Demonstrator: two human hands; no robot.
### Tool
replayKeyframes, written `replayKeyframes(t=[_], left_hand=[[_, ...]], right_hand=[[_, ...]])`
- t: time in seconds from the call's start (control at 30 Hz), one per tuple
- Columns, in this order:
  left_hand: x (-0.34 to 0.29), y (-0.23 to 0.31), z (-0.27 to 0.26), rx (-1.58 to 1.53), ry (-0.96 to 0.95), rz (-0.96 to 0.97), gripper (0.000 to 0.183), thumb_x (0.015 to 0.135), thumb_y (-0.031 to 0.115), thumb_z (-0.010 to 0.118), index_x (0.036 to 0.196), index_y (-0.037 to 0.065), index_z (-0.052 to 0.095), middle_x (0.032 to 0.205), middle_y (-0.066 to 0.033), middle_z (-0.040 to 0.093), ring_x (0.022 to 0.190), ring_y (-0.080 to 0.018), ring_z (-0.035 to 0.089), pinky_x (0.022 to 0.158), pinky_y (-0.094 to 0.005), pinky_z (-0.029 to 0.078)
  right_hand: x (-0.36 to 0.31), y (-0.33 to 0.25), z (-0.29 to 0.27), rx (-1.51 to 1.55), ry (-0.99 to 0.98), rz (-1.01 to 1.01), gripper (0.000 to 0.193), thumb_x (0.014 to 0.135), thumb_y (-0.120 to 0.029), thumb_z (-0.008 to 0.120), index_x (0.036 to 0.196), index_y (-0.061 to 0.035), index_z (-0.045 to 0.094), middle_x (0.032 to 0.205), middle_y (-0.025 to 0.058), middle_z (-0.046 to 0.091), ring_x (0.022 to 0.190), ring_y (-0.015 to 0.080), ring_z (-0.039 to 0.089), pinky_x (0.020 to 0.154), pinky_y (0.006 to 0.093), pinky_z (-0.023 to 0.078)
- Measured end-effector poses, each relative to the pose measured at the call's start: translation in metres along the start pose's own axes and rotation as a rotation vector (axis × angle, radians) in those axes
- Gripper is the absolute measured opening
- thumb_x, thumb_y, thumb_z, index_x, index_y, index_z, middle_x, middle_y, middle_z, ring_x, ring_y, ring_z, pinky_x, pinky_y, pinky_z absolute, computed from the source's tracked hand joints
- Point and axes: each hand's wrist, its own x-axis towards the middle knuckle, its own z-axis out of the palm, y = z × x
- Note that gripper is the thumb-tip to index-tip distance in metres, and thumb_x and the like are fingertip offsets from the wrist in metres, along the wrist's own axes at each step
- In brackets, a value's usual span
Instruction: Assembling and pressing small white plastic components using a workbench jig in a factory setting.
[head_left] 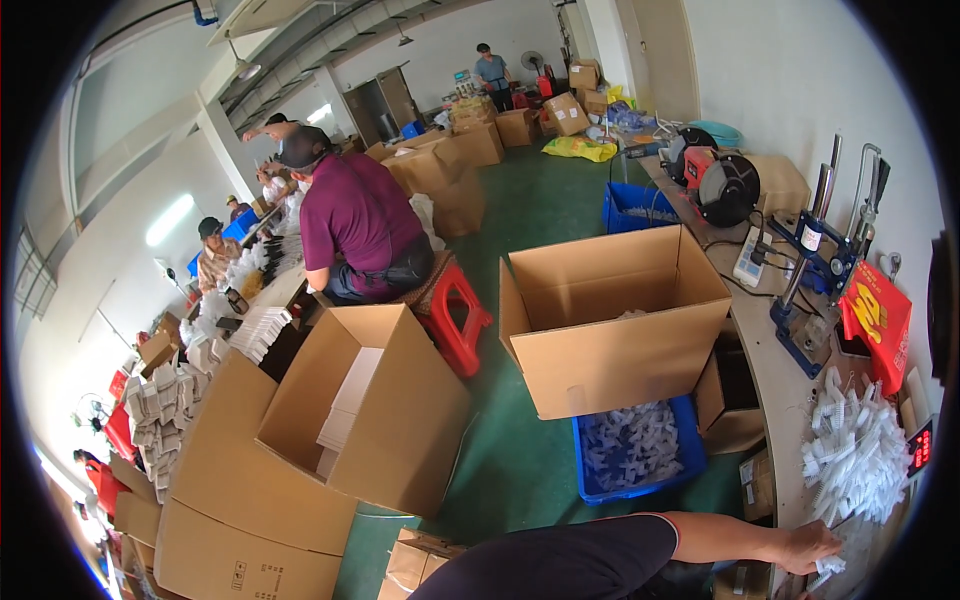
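A dark-sleeved arm reaches from the lower edge across to the workbench on the right; by its line it appears to be my left arm. My left hand (808,548) is over the bench top, its fingers closed around a small white plastic piece (830,567). Just beyond the hand lies a heap of translucent white ribbed plastic pieces (855,450). Clear sheet-like material lies beside the fingers, too blurred to name. My right hand is outside the picture.
An open carton (620,370) stands above a blue crate (640,480) of translucent pieces. Another large carton (410,430) is at left. A press stand (800,300) and a cutting machine (725,185) occupy the bench (765,375). A person in purple (360,215) sits by a red stool (460,320).
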Motion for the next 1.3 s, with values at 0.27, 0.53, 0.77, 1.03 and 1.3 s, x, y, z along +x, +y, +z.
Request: replayKeyframes(t=[0.27,0.53,0.77,1.03,1.3], left_hand=[[0.000,0.001,-0.001,-0.027,0.023,0.030,0.024,0.076,0.019,0.068,0.086,0.002,0.054,0.080,-0.0143,0.060,0.075,-0.0379,0.064,0.068,-0.0458,0.050],[0.000,-0.002,0.004,0.006,0.037,0.040,0.024,0.075,0.019,0.068,0.086,0.002,0.054,0.080,-0.0144,0.059,0.075,-0.0374,0.063,0.069,-0.0454,0.050],[-0.001,-0.003,0.004,0.008,0.008,0.028,0.025,0.072,0.015,0.068,0.087,0.002,0.054,0.081,-0.0144,0.060,0.077,-0.0382,0.063,0.070,-0.0464,0.050],[-0.001,-0.001,0.001,-0.032,0.030,0.051,0.025,0.071,0.014,0.068,0.086,0.002,0.053,0.081,-0.0151,0.060,0.076,-0.0393,0.063,0.069,-0.0467,0.049],[-0.001,0.000,-0.001,-0.023,0.049,0.076,0.023,0.073,0.014,0.068,0.084,0.002,0.052,0.080,-0.0145,0.059,0.074,-0.0388,0.062,0.067,-0.0461,0.049]], right_hand=[[0.003,-0.019,-0.003,0.065,-0.005,0.079,0.032,0.096,-0.029,0.076,0.092,0.0028,0.074,0.083,0.0149,0.070,0.072,0.0279,0.064,0.068,0.0404,0.055],[0.001,-0.013,0.000,0.032,-0.010,0.215,0.038,0.094,-0.036,0.077,0.090,0.0021,0.074,0.080,0.0148,0.070,0.070,0.0279,0.066,0.067,0.0404,0.055],[0.000,0.000,0.001,0.038,-0.009,0.119,0.036,0.095,-0.034,0.076,0.090,0.0016,0.074,0.079,0.0141,0.071,0.069,0.0271,0.066,0.067,0.0399,0.055],[-0.003,0.002,0.004,0.009,0.005,0.147,0.034,0.095,-0.032,0.076,0.090,0.0013,0.075,0.077,0.0136,0.069,0.068,0.0268,0.064,0.067,0.0399,0.055],[-0.002,0.002,0.006,0.080,0.035,0.149,0.031,0.093,-0.028,0.079,0.088,0.0016,0.074,0.077,0.0135,0.069,0.066,0.0252,0.064,0.065,0.0393,0.054]])
